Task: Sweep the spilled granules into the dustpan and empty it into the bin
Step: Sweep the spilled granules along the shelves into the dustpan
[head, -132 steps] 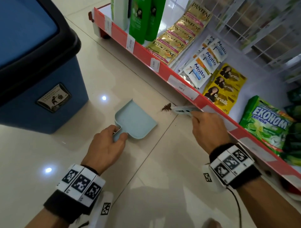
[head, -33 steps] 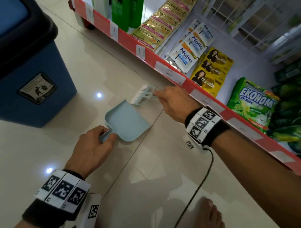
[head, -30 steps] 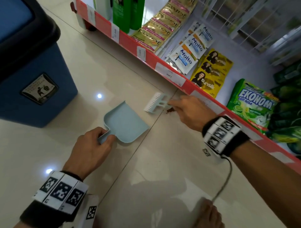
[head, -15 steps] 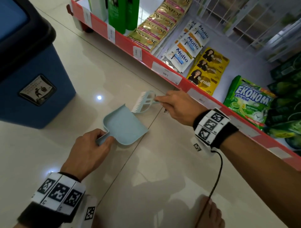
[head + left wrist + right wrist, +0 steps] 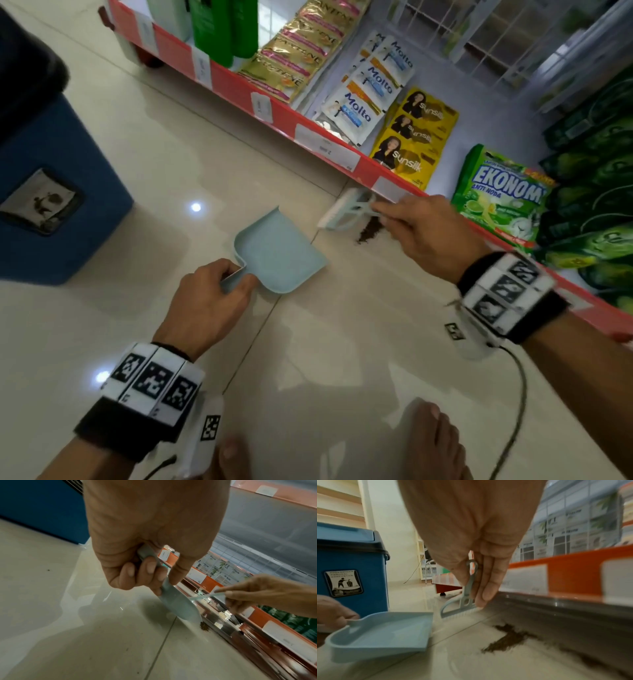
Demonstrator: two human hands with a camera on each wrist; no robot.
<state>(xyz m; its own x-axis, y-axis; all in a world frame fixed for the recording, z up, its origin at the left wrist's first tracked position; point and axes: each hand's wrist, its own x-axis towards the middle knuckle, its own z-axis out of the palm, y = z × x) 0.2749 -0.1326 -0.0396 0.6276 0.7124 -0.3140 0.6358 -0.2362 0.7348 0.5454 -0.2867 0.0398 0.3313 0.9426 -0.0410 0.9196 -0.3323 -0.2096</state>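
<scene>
The left hand [image 5: 205, 301] grips the dustpan [image 5: 277, 253] handle, pan flat on the floor. The right hand [image 5: 424, 233] pinches the brush [image 5: 346, 212] handle. The granules [image 5: 370, 233] lie at the pan's three o'clock, below the shelf [image 5: 342, 161]. Best to set the bristles beyond the pile and draw gently toward the pan's lip.

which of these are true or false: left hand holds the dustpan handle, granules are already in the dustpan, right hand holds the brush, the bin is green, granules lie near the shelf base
1. The left hand holds the dustpan by its handle. True.
2. The granules are already in the dustpan. False: they lie on the floor, and the pan looks empty.
3. The right hand holds the brush. True.
4. The bin is green. False: it is blue with a dark lid.
5. The granules lie close to the shelf base. True.
</scene>
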